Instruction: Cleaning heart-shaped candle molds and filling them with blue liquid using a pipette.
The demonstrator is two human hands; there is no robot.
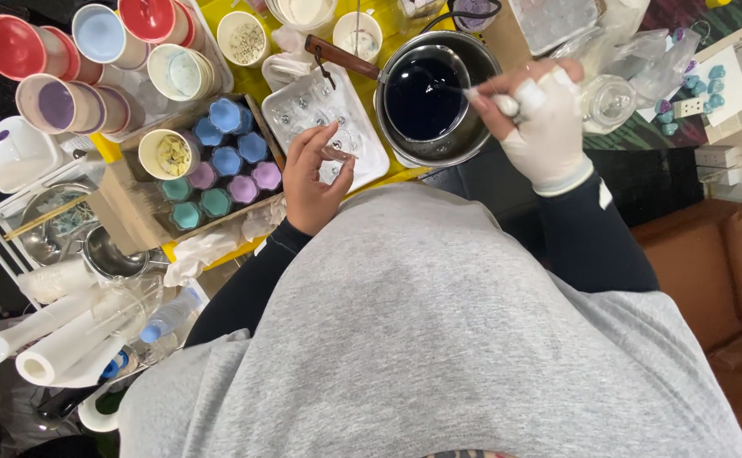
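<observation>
Above the grey-shirted belly, over the yellow desk [256,85], both hands work close together. The right hand [545,123], in a white glove, has its grip pinched narrow on a thin white-handled tool [494,102] whose long axis runs leftward from the fingers, its dark tip reaching over the inner bowl of dark blue liquid [422,100]. That glossy liquid sits inside a round metal pot [473,140] with a brown wooden handle [341,58] pointing far-left. The bare left hand [313,174] lies just left of the pot, near the person; its grip is closed lightly on a small clear piece [338,153], held over the clear plastic mould tray [303,106] with rounded cavities. So the liquid lies left of the right grip and right of the left one, with the gloved hand nearer. Further left, a cardboard box [129,203] holds soft silicone cups [226,161] in blue, teal and purple, beside stacked paper cups [57,106].
</observation>
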